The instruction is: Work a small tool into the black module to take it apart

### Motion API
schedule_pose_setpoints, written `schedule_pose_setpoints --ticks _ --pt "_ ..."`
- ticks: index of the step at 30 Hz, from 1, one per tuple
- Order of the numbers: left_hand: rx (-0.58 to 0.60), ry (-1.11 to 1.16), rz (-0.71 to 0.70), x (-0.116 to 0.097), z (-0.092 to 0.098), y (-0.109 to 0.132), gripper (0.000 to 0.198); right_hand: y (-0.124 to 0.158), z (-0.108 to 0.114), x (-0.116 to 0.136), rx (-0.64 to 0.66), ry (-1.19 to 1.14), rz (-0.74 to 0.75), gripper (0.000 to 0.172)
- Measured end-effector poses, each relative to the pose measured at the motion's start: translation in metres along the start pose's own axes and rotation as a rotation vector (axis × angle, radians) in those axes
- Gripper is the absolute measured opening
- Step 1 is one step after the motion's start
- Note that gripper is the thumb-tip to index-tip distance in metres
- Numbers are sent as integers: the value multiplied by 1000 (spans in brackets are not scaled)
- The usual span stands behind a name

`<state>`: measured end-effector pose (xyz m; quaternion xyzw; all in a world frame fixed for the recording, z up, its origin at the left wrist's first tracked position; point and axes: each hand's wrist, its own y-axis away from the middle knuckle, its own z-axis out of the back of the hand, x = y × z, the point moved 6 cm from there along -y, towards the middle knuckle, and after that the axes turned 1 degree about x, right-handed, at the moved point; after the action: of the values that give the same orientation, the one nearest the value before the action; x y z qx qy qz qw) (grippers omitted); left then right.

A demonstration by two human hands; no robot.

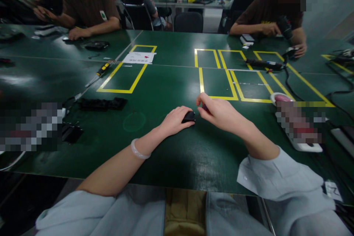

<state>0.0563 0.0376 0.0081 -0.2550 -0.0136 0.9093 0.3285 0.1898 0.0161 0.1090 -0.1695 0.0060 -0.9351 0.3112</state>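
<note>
My left hand (177, 120), with a pale bangle on its wrist, is closed around a small black boxy part (188, 117) on the green table (177, 166). The part's far end, facing right, has small shiny bits; its kind I cannot make out. Just to the right, my right hand (218, 112) hovers close to that end, fingers pinched. Something small and dark shows between thumb and fingers, too hidden to name. A black ribbed strip (103, 104) lies left of my left hand.
A yellow-and-black screwdriver (103, 69) and a paper sheet (139, 57) lie to the far left. Yellow tape outlines (235, 94) mark the table. A long black tool (264, 63) with a cable (289, 84) lies at the right, near a white tray (304, 146). Two people work opposite.
</note>
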Motion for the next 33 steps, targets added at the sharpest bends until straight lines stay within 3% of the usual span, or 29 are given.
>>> schedule_pose_setpoints --ticks 8,19,25,33 --pt "-1 -13 6 1 -2 0 41 -1 -1 0 -2 4 0 25" --pt "0 -8 -6 1 -2 0 42 0 1 0 -8 -13 0 17" --pt "2 -34 7 3 -4 -1 41 -2 -1 -3 -18 11 -5 26" --pt "4 -5 -4 -1 0 0 41 -1 1 -1 -18 -3 -9 16"
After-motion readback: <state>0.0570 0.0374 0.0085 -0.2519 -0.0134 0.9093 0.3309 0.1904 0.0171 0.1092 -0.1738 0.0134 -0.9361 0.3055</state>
